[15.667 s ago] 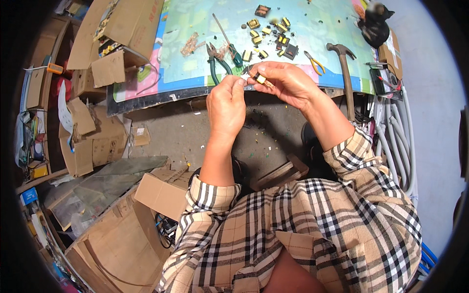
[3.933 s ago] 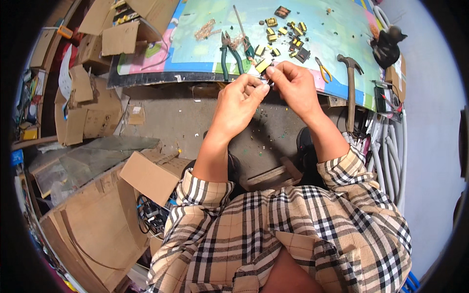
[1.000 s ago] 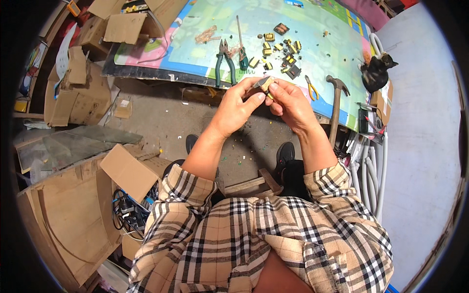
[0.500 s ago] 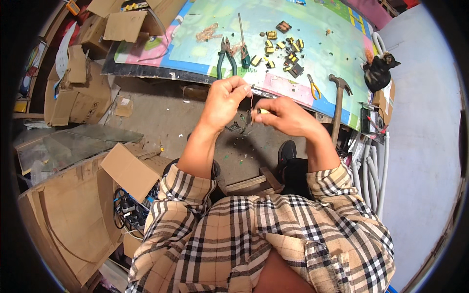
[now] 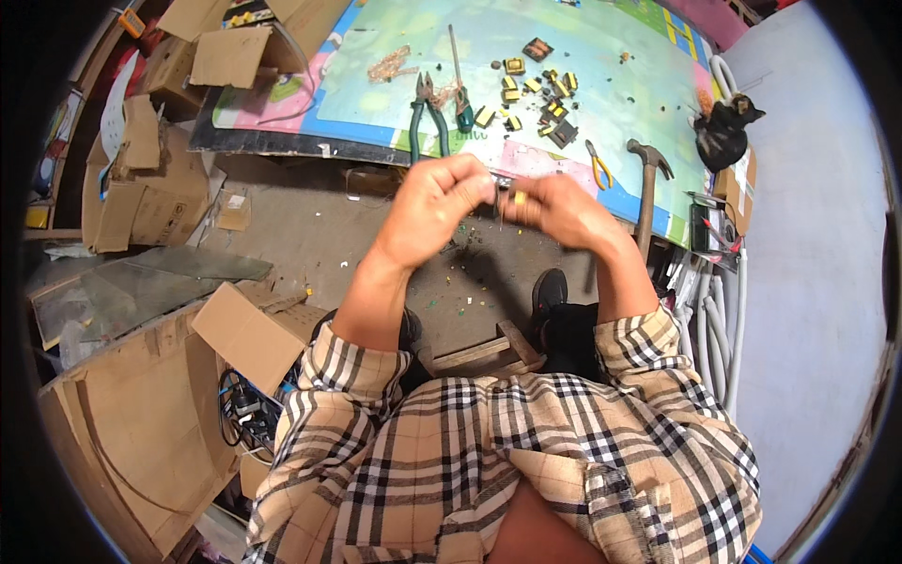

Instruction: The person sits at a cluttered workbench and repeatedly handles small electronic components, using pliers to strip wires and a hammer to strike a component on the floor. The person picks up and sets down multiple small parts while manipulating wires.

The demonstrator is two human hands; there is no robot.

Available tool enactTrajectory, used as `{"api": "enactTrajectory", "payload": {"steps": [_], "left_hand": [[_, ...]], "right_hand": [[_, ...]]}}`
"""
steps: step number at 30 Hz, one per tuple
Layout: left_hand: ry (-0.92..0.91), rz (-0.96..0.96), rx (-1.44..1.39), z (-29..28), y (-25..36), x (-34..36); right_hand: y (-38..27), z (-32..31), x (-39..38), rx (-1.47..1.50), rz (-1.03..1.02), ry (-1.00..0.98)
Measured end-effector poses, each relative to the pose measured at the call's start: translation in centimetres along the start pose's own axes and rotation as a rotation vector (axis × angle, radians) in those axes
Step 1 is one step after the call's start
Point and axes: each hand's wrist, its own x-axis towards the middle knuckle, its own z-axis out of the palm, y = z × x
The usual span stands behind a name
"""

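Right hand [image 5: 568, 211] has risen slightly since half a second ago, bringing the yellow piece [image 5: 520, 198] up with it; left hand [image 5: 428, 209] has shifted only a little. On my remote feed the tools lie as they did then.

Left: fingers pressed together at the tips, pinching a thin copper strand [image 5: 499, 208]; I read it in the gap between the hands, blurred, and cannot tell exactly where it ends. Right: fingers curled, pinching the yellow piece, also smeared by motion, so I cannot make out its finer shape. Both hands are just off the near edge of the tabletop [image 5: 362, 113], close together, fingertips apart.

Layout of tabletop, as I log it from left to right: copper wire tangle [image 5: 390, 66] toward the back; green-handled pliers [image 5: 424, 98], jaws parted and pointing away, just past the left hand; screwdriver [image 5: 464, 115] with green handle next to them; scattered yellow-and-black pieces [image 5: 554, 111] farther back, near the middle; yellow-handled cutters [image 5: 598, 167] beyond the right hand; claw hammer [image 5: 646, 193], its handle reaching past the near edge. Dark cat [image 5: 722, 136] at the right edge. Below, I note a wooden frame [image 5: 470, 356] on the floor [image 5: 376, 226] between the person's feet.
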Motion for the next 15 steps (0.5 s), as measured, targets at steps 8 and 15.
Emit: {"api": "enactTrajectory", "payload": {"steps": [8,15], "left_hand": [[-0.127,-0.17,-0.197,0.8,-0.2,-0.2],[0.069,-0.138,-0.299,-1.4,-0.9,0.2]], "right_hand": [[2.8,-1.3,-2.2,1.547,-0.498,-0.066],[1.6,-1.0,-3.0,1.657,-0.591,-0.435]]}}
